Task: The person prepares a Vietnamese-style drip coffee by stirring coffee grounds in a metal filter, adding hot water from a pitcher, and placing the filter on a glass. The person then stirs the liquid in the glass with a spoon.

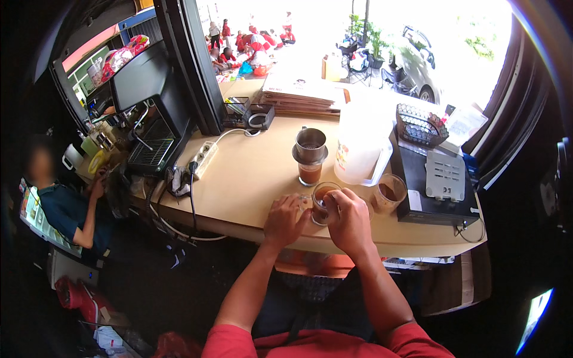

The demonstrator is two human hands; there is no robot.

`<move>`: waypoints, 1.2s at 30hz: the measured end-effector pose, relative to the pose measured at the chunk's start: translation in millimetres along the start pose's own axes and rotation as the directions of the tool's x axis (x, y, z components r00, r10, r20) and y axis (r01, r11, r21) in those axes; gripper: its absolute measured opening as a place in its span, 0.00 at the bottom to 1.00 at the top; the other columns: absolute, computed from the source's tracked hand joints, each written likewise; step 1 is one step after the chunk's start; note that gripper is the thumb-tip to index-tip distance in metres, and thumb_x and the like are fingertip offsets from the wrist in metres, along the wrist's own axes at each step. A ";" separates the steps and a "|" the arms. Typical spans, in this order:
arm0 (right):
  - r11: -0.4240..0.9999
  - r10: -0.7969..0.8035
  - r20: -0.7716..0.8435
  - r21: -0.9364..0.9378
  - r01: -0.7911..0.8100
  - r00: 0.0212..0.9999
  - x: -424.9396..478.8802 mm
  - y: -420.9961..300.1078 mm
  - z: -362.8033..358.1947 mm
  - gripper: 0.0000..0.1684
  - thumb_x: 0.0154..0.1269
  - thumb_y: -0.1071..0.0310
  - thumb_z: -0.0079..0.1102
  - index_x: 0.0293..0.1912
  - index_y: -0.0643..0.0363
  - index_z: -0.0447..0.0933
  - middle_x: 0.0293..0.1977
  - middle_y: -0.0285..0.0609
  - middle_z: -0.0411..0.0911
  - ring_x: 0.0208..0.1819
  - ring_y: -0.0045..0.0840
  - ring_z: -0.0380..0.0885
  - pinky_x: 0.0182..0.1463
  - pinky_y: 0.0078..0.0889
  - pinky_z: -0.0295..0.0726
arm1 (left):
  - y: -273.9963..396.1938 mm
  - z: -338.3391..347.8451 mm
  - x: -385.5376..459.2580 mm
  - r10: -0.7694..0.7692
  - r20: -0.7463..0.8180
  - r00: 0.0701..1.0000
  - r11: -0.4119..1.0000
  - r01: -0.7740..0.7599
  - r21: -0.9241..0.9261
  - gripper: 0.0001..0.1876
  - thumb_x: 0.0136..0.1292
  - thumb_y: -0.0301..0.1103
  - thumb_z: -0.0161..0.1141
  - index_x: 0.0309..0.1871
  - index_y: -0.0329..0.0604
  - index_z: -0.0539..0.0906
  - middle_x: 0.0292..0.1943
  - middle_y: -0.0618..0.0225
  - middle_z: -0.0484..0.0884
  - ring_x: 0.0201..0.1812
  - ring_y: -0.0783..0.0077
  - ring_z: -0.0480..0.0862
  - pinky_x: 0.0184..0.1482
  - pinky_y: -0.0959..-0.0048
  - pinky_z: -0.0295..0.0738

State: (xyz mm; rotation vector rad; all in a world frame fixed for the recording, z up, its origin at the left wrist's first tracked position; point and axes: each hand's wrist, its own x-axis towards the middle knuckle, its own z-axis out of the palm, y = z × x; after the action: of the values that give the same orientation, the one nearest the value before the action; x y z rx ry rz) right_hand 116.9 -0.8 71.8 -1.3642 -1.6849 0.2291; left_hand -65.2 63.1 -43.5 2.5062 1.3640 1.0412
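Observation:
A clear glass mug (320, 217) of brown drink stands near the counter's front edge. My left hand (286, 219) rests low beside it, thumb and fingers around its glass handle (306, 202). Over the mug's rim, my right hand (349, 219) is pinched on what looks like a spoon, mostly hidden by the fingers, with a glint showing in the drink. Just behind stands a second glass (310, 174) of brown drink, topped by a metal drip coffee filter (310, 145). To the right of my right hand is a glass (388, 194) with brown powder.
A translucent plastic pitcher (358, 165) stands behind the glasses. At right, a black box (429, 212) carries a dark basket (421, 125). A power strip (205, 159) and an espresso machine (156, 121) are at left. Menus (300, 96) are stacked behind. A person (67, 210) is at far left.

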 end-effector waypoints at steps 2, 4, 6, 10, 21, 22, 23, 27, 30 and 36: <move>1.000 0.009 -0.001 0.021 -0.008 1.000 4.0 -3.5 -3.9 0.07 0.73 0.70 0.62 0.43 0.58 0.87 0.39 0.51 0.85 0.43 0.53 0.84 0.50 0.54 0.82 | -2.9 0.0 -2.4 0.012 -0.007 1.000 1.000 -0.012 0.018 0.21 0.77 0.46 0.59 0.57 0.36 0.86 0.58 0.51 0.86 0.63 0.48 0.82 0.64 0.50 0.74; 0.997 0.011 -0.005 0.074 -0.011 1.000 9.3 3.4 -6.6 0.06 0.73 0.70 0.63 0.44 0.59 0.87 0.40 0.52 0.85 0.44 0.54 0.84 0.50 0.54 0.82 | -3.9 0.3 -1.7 0.028 -0.008 1.000 1.000 -0.028 0.005 0.21 0.77 0.46 0.59 0.57 0.35 0.85 0.58 0.49 0.85 0.63 0.47 0.82 0.64 0.49 0.74; 1.000 -0.017 -0.050 0.011 0.018 0.999 8.9 7.8 -6.4 0.06 0.74 0.74 0.63 0.44 0.65 0.87 0.39 0.55 0.86 0.41 0.53 0.86 0.47 0.49 0.84 | -2.3 -0.3 -0.8 0.029 -0.002 1.000 1.000 -0.029 -0.012 0.21 0.77 0.46 0.58 0.56 0.34 0.85 0.57 0.48 0.85 0.62 0.46 0.83 0.64 0.48 0.74; 0.993 -0.067 -0.024 -0.100 0.065 0.997 2.0 6.2 -4.3 0.06 0.75 0.75 0.62 0.44 0.67 0.86 0.40 0.56 0.87 0.37 0.52 0.87 0.43 0.47 0.84 | -0.1 -2.2 -0.6 -0.009 0.016 1.000 1.000 0.009 0.001 0.22 0.77 0.46 0.58 0.55 0.33 0.85 0.57 0.45 0.85 0.61 0.43 0.83 0.63 0.47 0.75; 0.991 -0.102 -0.005 -0.082 0.101 0.995 6.5 12.5 -0.3 0.05 0.74 0.74 0.62 0.44 0.61 0.85 0.40 0.51 0.86 0.41 0.50 0.84 0.47 0.47 0.80 | -5.8 4.4 -1.2 -0.048 0.067 0.997 0.997 0.045 0.057 0.29 0.75 0.51 0.60 0.62 0.29 0.83 0.61 0.45 0.86 0.65 0.47 0.83 0.69 0.49 0.75; 0.991 -0.114 0.022 -0.075 0.115 0.993 6.7 11.9 -0.2 0.05 0.74 0.75 0.62 0.44 0.63 0.86 0.40 0.52 0.86 0.41 0.50 0.84 0.47 0.45 0.80 | -5.0 3.7 -0.2 -0.059 0.074 0.995 0.997 0.055 0.053 0.29 0.75 0.51 0.60 0.62 0.29 0.83 0.61 0.46 0.86 0.65 0.48 0.83 0.69 0.49 0.75; 0.992 -0.116 0.012 -0.056 0.117 0.993 8.1 12.8 -2.8 0.05 0.73 0.75 0.62 0.43 0.63 0.86 0.40 0.52 0.86 0.40 0.50 0.83 0.47 0.45 0.80 | -4.0 4.4 0.8 -0.069 0.082 0.994 0.997 0.065 0.049 0.29 0.74 0.50 0.60 0.62 0.29 0.83 0.61 0.46 0.86 0.65 0.48 0.83 0.69 0.49 0.75; 0.998 -0.059 -0.050 0.036 0.061 0.997 11.6 17.4 -4.5 0.05 0.73 0.74 0.63 0.42 0.62 0.86 0.39 0.50 0.87 0.40 0.49 0.83 0.47 0.45 0.77 | -4.0 1.1 -0.4 -0.050 0.071 0.996 0.996 0.044 0.082 0.27 0.72 0.49 0.62 0.62 0.32 0.84 0.59 0.49 0.86 0.65 0.48 0.83 0.69 0.48 0.75; 0.995 -0.083 -0.034 -0.062 0.081 0.996 10.0 21.3 -2.6 0.05 0.73 0.74 0.63 0.42 0.61 0.86 0.39 0.49 0.87 0.40 0.48 0.83 0.47 0.45 0.76 | -0.4 -2.2 0.6 -0.056 0.070 0.996 0.997 0.052 0.060 0.26 0.71 0.47 0.62 0.61 0.33 0.84 0.60 0.50 0.86 0.65 0.48 0.83 0.69 0.48 0.75; 0.986 -0.167 0.035 0.010 0.167 0.985 11.4 13.0 -5.7 0.05 0.72 0.72 0.64 0.43 0.59 0.87 0.38 0.49 0.87 0.39 0.47 0.83 0.47 0.45 0.76 | 3.0 -8.6 0.4 -0.064 0.069 0.996 0.998 0.062 0.030 0.24 0.71 0.45 0.63 0.58 0.33 0.86 0.61 0.50 0.86 0.66 0.49 0.82 0.70 0.50 0.74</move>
State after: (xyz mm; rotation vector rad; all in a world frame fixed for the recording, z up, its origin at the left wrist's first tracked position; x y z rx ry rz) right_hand 130.3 11.3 72.7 -1.2126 -1.8157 0.1632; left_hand -68.2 59.6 -35.6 2.4760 1.4379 0.9200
